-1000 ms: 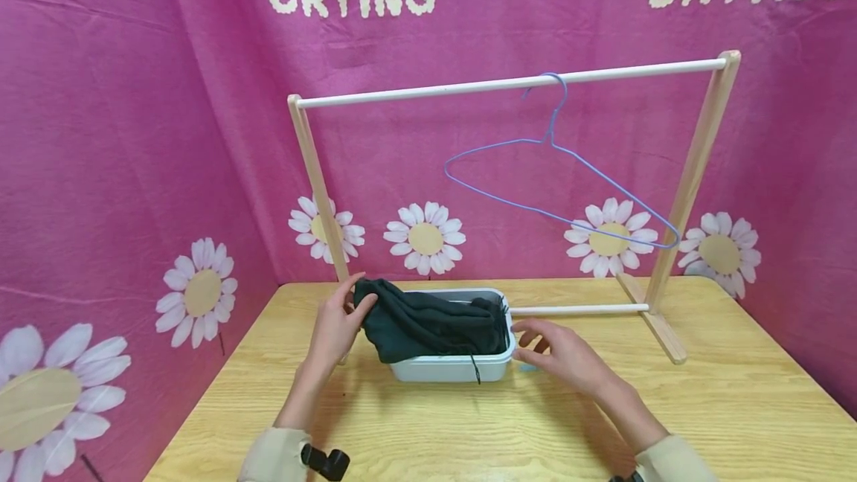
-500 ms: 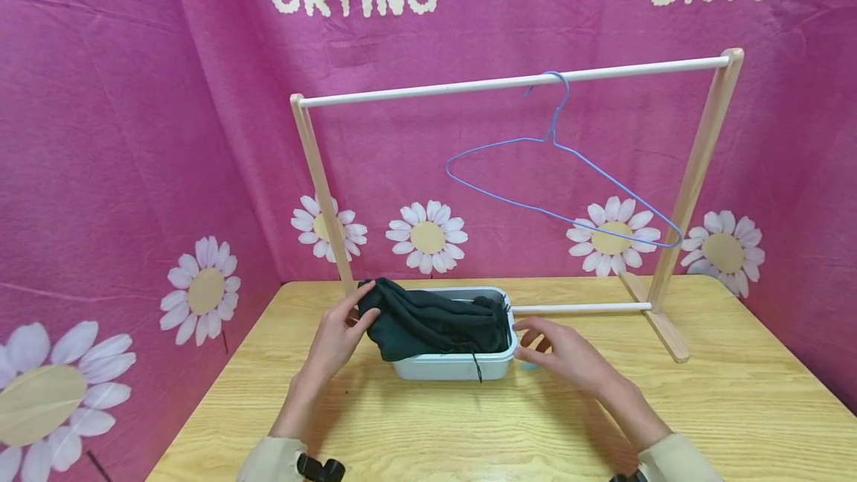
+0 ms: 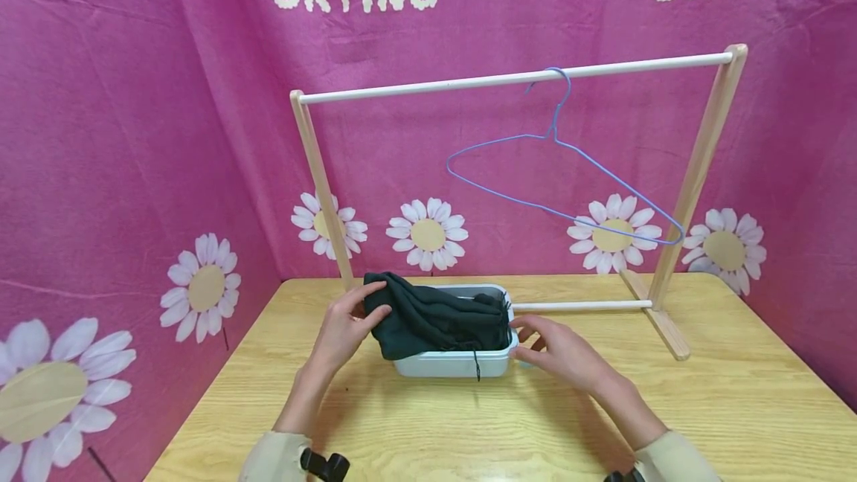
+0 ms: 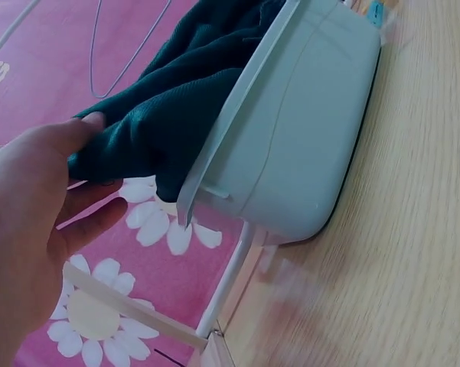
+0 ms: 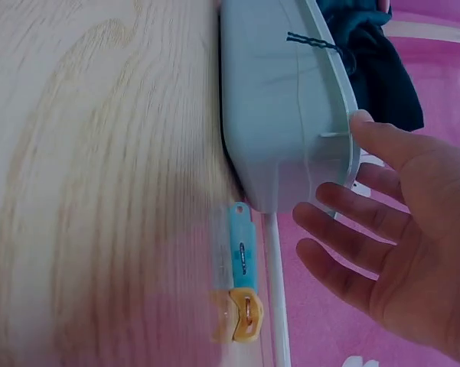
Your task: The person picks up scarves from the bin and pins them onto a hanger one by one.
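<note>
A dark green scarf (image 3: 435, 318) with dark twisted tassels lies bunched in a pale grey plastic box (image 3: 451, 365), its left end raised over the box's left rim. My left hand (image 3: 341, 329) pinches that end; in the left wrist view the thumb (image 4: 94, 121) presses on top of the fabric. One tassel (image 5: 314, 40) dangles over the box's front wall. At the box's right end is my right hand (image 3: 565, 352), fingers loosely spread, with the thumb tip (image 5: 360, 118) right at the rim.
A wooden rack (image 3: 699, 147) with a white top rail (image 3: 428, 86) stands behind the box. From the rail hangs a blue wire hanger (image 3: 495, 190). A small teal-and-yellow plastic item (image 5: 243, 267) lies beside the box's right end. Pink flowered cloth (image 3: 221, 95) encloses the table (image 3: 455, 430).
My left hand and the scarf's left end have shifted slightly right, towards the box. My right hand stays at the right rim. The view has tilted slightly.
</note>
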{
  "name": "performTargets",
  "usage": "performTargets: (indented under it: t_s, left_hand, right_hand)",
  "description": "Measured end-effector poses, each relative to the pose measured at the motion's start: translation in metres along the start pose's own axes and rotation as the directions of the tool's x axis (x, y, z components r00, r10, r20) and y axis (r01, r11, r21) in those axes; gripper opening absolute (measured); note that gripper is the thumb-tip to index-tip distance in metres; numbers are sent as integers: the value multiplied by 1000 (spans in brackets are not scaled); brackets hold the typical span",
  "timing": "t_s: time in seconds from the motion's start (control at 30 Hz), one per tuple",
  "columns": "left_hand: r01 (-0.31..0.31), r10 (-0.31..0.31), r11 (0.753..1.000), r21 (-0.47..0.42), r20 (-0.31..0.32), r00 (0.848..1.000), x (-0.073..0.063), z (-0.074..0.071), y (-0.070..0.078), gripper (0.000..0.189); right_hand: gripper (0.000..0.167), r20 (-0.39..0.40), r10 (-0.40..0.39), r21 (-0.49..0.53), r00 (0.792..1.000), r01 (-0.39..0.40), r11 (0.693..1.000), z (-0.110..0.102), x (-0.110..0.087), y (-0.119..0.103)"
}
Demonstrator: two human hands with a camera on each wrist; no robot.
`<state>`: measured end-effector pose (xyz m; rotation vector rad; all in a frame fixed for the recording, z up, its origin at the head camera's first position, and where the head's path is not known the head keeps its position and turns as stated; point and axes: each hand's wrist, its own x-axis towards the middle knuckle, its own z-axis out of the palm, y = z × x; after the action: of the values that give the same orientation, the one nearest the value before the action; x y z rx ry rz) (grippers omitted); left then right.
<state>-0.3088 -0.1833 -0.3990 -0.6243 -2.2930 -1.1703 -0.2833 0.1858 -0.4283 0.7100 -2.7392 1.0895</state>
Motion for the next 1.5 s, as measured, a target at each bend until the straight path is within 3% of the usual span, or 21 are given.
performTargets:
  t_s: [0.17, 0.37, 0.47, 0.6, 0.73, 0.83, 0.93, 1.03, 1.1, 1.17, 1.3, 1.47, 1.5]
  left_hand:
    - [26, -25, 999, -25, 23, 999, 2, -1, 5, 43]
    - [-38, 31, 995, -88, -84, 996, 10, -3, 26, 39]
    - [-105, 89, 990, -94, -162, 983, 19, -8, 45, 37]
    - [-174, 140, 980, -97, -284, 949, 36, -15, 69, 36]
    - [-168, 98, 973, -157, -375, 922, 53, -20, 87, 34]
    - [-120, 35, 972, -204, -378, 925, 63, -21, 94, 32]
    - [-42, -20, 981, -188, -318, 948, 65, -16, 88, 30]
    - [24, -53, 992, -125, -232, 971, 60, -5, 69, 29]
    - [67, -84, 993, -95, -188, 979, 54, 2, 54, 29]
    - [108, -122, 990, -88, -169, 978, 48, 8, 39, 29]
    - [184, -210, 971, -153, -178, 961, 35, 15, 17, 30]
    - [214, -258, 942, -261, -152, 954, 25, 15, 9, 33]
    - [220, -264, 938, -269, -140, 954, 24, 14, 13, 33]
  right_hand:
    - [44, 10, 21, 24, 1000, -21, 999, 0, -1, 2]
    - [42, 11, 19, 47, 1000, -19, 999, 1, -2, 3]
    - [42, 24, 24, 60, 999, -26, 998, 2, -1, 3]
    - [42, 40, 23, 78, 999, -26, 997, 4, -2, 4]
    - [40, 43, 21, 82, 999, -25, 996, 5, -3, 5]
    - [41, 49, 26, 84, 998, -30, 996, 4, -3, 5]
    - [43, 49, 16, 83, 999, -20, 996, 4, -2, 4]
    - [43, 44, 2, 82, 999, -6, 997, 4, -2, 3]
    - [43, 41, -3, 84, 999, -1, 996, 5, -2, 2]
    - [42, 40, -2, 86, 999, -1, 996, 4, -2, 2]
    - [42, 41, 4, 84, 999, -7, 996, 3, -2, 2]
    - [44, 50, 10, 75, 999, -14, 997, 1, -3, 4]
    - [44, 51, 11, 76, 999, -15, 997, 1, -2, 5]
